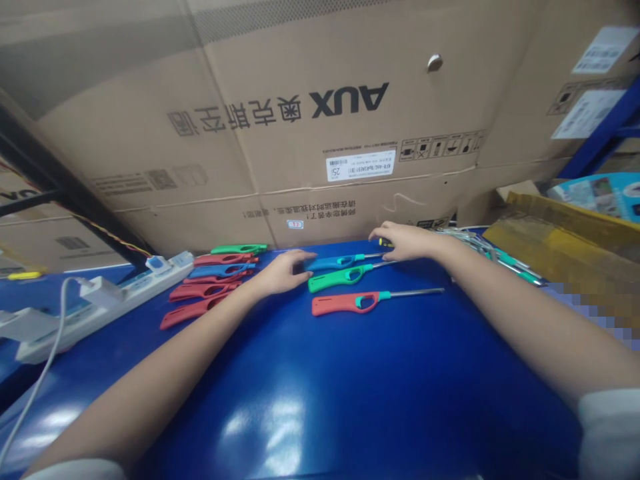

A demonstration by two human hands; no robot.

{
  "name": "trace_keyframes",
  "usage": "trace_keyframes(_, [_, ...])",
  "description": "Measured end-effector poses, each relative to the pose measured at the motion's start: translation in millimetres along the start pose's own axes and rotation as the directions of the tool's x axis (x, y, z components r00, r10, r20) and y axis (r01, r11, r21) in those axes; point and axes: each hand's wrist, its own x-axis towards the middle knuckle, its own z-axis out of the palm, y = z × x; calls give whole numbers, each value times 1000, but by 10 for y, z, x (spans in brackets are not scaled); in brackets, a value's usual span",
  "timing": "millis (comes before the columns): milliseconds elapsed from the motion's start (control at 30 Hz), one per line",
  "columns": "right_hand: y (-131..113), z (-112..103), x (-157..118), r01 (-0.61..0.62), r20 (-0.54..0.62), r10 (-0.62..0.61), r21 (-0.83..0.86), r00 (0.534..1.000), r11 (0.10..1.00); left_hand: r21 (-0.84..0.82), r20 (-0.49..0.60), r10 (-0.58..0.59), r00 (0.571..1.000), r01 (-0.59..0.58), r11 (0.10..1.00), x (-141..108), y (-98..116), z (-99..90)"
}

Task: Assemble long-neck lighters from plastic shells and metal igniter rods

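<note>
My left hand [286, 272] is closed around the rear end of a blue gas lighter [330, 263] lying on the table. Beyond its metal tube, my right hand [409, 241] curls its fingers around a small yellow-and-black handle [385, 242], mostly hidden by the hand. The right thumb is close to the tube. Nearer to me lie a green lighter [340, 278] and a red lighter [347, 303], both with long metal tubes pointing right. Left of my left hand is a row of red, blue and green lighter handle shells [223, 270].
A white power strip [135, 290] with plugs and a cable runs along the left. Behind stands a large cardboard box [280, 60]. At right are a pile of metal lighter tubes [500, 257] and a brown-taped carton [550, 247]. The table [360, 387] is glossy blue.
</note>
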Motion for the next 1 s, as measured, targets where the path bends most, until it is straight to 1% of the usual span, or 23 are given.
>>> trace_keyframes(67, [-71, -148, -85, 82, 74, -87, 69, 993, 994, 34, 5, 37, 999, -37, 999, -16, 98, 7])
trace_keyframes(100, [-135, -217, -135, 102, 110, -113, 103, 987, 989, 44, 8, 54, 999, -54, 998, -34, 165, 25])
trace_keyframes(167, [-307, -323, -238, 91, 230, -120, 132, 966, 987, 71, 39, 92, 995, -94, 993, -93, 324, 92])
trace_keyframes(233, [-499, -365, -320, 121, 363, -166, 144, 917, 982, 134, 109, 122, 987, -136, 982, -172, 483, 187])
trace_keyframes(267, [-585, -361, -345, 134, 413, -173, 120, 894, 984, 172, 143, 114, 983, -138, 975, -210, 548, 235])
trace_keyframes(300, [-654, -343, -357, 144, 434, -165, 81, 886, 986, 205, 167, 92, 982, -126, 971, -243, 596, 279])
trace_keyframes(333, [-703, -314, -356, 146, 435, -147, 37, 888, 989, 237, 182, 70, 981, -112, 965, -266, 625, 315])
trace_keyframes(433, [-712, -199, -286, 142, 346, -113, -59, 931, 988, 300, 204, 44, 978, -105, 948, -265, 587, 347])
trace_keyframes(533, [-569, -83, -173, 135, 192, -119, -74, 974, 988, 325, 228, 46, 972, -121, 938, -185, 417, 279])
trace_keyframes(567, [-507, -46, -138, 125, 140, -113, -77, 984, 989, 324, 227, 39, 973, -113, 939, -155, 350, 248])
trace_keyframes(633, [-388, 26, -78, 103, 81, -97, -79, 992, 992, 318, 212, 14, 977, -82, 945, -107, 222, 188])
trace_keyframes(733, [-252, 119, -23, 99, 58, -95, -59, 994, 993, 308, 194, -24, 981, -38, 950, -66, 75, 129])
trace_keyframes(800, [-199, 162, -3, 105, 43, -103, -39, 994, 994, 304, 190, -37, 981, -23, 952, -50, 18, 111])
trace_keyframes(1000, [-159, 218, 16, 104, -7, -104, -25, 995, 994, 308, 222, -60, 973, -12, 951, 24, -26, 61])
